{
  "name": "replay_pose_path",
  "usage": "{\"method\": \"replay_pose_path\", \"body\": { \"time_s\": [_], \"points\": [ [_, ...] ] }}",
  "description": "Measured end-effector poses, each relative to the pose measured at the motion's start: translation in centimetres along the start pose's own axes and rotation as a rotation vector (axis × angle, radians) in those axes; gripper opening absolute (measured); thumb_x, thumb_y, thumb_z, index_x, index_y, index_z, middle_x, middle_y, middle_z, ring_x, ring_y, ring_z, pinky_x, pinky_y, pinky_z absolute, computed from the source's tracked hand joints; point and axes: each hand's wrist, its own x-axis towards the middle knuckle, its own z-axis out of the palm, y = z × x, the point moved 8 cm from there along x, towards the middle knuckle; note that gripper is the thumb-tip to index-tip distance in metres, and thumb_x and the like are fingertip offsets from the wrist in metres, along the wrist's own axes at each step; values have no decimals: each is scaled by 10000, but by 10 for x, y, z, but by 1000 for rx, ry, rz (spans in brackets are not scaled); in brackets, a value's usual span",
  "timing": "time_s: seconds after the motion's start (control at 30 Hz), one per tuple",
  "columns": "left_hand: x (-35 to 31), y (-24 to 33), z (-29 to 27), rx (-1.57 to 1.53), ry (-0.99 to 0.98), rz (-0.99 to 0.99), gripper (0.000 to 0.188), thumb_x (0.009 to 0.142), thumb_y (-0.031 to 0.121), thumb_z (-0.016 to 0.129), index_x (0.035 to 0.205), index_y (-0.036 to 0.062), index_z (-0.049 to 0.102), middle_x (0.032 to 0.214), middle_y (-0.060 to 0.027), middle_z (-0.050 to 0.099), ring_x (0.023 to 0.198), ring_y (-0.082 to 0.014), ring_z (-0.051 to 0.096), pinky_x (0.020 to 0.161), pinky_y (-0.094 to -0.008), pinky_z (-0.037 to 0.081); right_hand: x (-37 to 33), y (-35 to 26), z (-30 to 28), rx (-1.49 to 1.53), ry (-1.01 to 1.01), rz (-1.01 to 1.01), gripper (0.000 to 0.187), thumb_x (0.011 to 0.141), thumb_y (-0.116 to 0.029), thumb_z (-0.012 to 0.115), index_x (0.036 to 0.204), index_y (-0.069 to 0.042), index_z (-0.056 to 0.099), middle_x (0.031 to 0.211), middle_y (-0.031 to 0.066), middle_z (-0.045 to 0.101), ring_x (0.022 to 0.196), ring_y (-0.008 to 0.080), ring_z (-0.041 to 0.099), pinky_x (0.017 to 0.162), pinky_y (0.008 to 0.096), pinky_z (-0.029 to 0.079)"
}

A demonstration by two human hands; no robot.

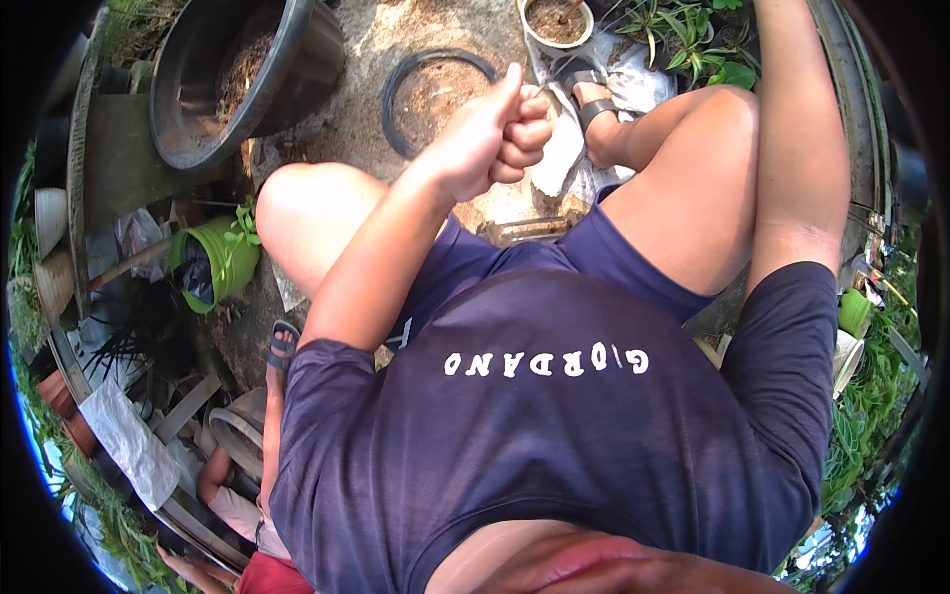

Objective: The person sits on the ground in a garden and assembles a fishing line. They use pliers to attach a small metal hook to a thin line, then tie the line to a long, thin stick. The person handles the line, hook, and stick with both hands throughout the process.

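My left hand (pixel 500 144) is raised over the ground in front of my knees, its fingers curled into the palm and the thumb pointing up. A thin dark strand shows by the curled index finger; whether the hand grips it I cannot make out. Just behind the hand lies a thin black ring (pixel 388 94), like a coil of wire or hose, on the ground. My right forearm (pixel 802 148) stretches away past the top edge, so that hand is out of sight. Farther off stands a small white pot (pixel 529 28) with soil and a brown stem.
A large black pot (pixel 322 74) with soil leans at upper left. Below it sits a lime-green pot (pixel 220 259) with a small plant. Leafy plants (pixel 683 40) grow at the upper right, beside crumpled white plastic (pixel 643 79). Another person (pixel 267 535) is at lower left.
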Motion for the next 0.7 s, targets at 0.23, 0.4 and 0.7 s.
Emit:
{"method": "replay_pose_path", "body": {
  "time_s": [0.23,0.4,0.7],
  "points": [
    [17,9,-46,1290,645,488,345,1066,274,409,923,-9,546,753,-256,565,713,-437,577,667,-451,459,-14,10,44,163,18,83,284,1036,-264,450,798,-112,474,506,-46,257,352,99,217,313,263,202],
    [6,49,-66,1429,777,500,381,1064,305,418,872,-6,524,695,-256,541,673,-481,563,605,-498,431,-50,-6,27,47,69,-22,274,1038,-246,450,801,-112,472,547,-42,329,382,100,272,329,254,228],
    [-11,-5,-71,1478,716,433,256,1048,242,460,921,27,512,709,-274,567,712,-497,586,611,-528,438,-159,-7,111,226,-344,267,214,1031,-191,475,859,-65,491,555,-54,291,387,79,247,341,247,194]
  ]
}}
